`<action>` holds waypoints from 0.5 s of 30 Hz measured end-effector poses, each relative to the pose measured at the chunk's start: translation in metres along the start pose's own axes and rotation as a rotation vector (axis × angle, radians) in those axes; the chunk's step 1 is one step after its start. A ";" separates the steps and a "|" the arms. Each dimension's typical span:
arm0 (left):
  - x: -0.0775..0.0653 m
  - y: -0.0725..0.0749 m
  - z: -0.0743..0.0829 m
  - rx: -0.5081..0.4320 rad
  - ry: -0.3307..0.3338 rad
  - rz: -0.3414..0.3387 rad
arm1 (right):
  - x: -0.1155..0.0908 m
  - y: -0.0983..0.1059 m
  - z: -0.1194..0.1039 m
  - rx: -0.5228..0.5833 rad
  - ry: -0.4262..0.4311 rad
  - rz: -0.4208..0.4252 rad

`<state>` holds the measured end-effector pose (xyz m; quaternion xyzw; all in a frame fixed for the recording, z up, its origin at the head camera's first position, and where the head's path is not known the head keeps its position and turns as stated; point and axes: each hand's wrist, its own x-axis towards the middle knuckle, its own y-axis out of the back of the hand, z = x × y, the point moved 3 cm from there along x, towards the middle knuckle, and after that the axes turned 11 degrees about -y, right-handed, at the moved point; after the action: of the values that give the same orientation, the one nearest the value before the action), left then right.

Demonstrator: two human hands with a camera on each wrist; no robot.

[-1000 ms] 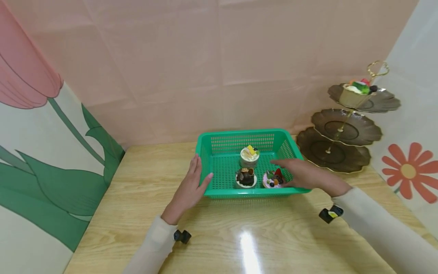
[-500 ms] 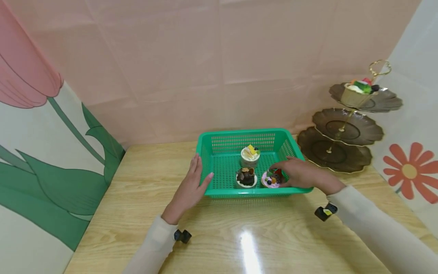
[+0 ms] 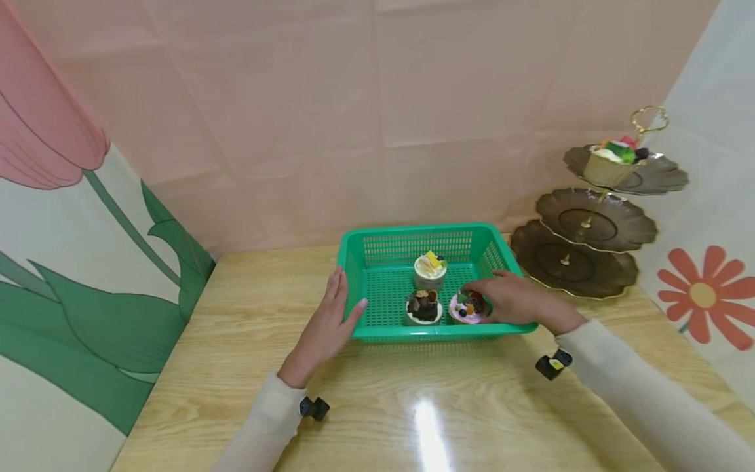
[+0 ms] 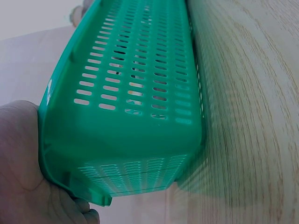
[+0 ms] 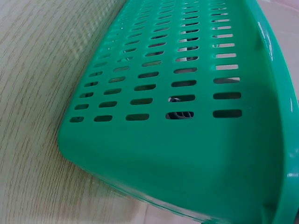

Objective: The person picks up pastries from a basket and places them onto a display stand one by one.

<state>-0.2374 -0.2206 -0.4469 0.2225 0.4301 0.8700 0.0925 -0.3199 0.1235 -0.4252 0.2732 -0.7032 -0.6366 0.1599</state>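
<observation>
My left hand [image 3: 324,324] lies flat-fingered against the left side of the green basket [image 3: 439,331] on the table [image 3: 366,406]. My right hand [image 3: 519,301] grips the pink cupcake [image 3: 464,313] inside, near wall. Chocolate cupcake [image 3: 423,307] just left, yellow-topped cupcake [image 3: 428,269] behind. Far right: tiered stand [image 3: 622,223], fruit cupcake [image 3: 607,169] on top.

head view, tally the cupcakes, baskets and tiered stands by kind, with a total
Cupcakes: 4 (3 in the basket, 1 on the top tier)
Green basket: 1
Tiered stand: 1
Total: 6
</observation>
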 end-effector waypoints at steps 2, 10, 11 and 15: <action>0.000 0.000 0.000 -0.002 0.000 0.001 | 0.000 -0.001 0.000 -0.008 -0.002 0.003; 0.001 -0.001 -0.001 0.004 -0.002 0.006 | 0.001 0.001 -0.001 -0.033 -0.001 0.046; 0.001 -0.001 -0.001 0.003 -0.001 0.005 | 0.001 0.001 -0.001 -0.032 0.000 0.053; 0.000 -0.001 -0.001 -0.004 0.009 -0.003 | 0.001 0.000 -0.001 -0.011 0.003 0.067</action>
<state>-0.2380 -0.2206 -0.4476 0.2180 0.4290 0.8718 0.0921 -0.3203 0.1222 -0.4251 0.2498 -0.7082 -0.6342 0.1838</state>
